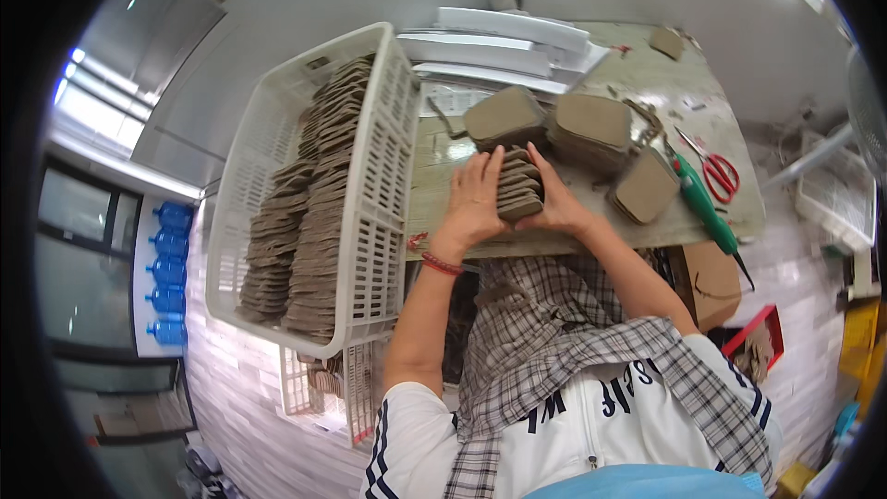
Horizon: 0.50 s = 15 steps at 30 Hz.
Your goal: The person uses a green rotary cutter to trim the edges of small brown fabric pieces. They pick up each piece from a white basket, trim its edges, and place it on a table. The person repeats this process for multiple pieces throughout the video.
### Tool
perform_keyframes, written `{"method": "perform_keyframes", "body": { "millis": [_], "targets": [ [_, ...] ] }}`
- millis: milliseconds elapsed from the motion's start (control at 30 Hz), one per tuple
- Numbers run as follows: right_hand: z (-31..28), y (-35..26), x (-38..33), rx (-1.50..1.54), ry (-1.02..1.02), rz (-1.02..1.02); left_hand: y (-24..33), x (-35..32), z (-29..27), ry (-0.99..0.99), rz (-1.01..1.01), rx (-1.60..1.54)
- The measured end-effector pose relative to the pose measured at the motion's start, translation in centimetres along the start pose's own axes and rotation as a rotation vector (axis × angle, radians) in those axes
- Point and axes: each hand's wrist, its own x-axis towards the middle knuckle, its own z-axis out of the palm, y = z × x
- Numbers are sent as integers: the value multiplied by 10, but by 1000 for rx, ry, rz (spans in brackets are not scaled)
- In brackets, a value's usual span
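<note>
Between my two hands, near the front edge of the table, is a stack of thin brown-grey pads (519, 187) with rounded corners. My left hand (474, 192) presses on its left side with the fingers over the top. From the right, my right hand (558, 196) closes on the same stack. Just behind it sit two taller stacks of similar pads, the left stack (504, 116) and the right stack (592, 124). A smaller stack (645, 187) lies to the right of my right hand.
A white plastic crate (381, 157) packed with rows of pads (323, 194) stands at the left. Right on the table are a green-handled tool (704, 207) with a cord and red-handled scissors (719, 176). White sheets (504, 46) lie at the back. Blue water bottles (169, 273) line the far left.
</note>
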Motion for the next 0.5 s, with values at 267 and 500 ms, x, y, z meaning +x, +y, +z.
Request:
{"method": "perform_keyframes", "body": {
  "millis": [267, 500],
  "targets": [
    [21, 4, 3, 61, 56, -14, -4, -5, 7, 55, 15, 121],
    [21, -8, -6, 93, 109, -89, 35, -7, -27, 153, 59, 122]
  ]
}}
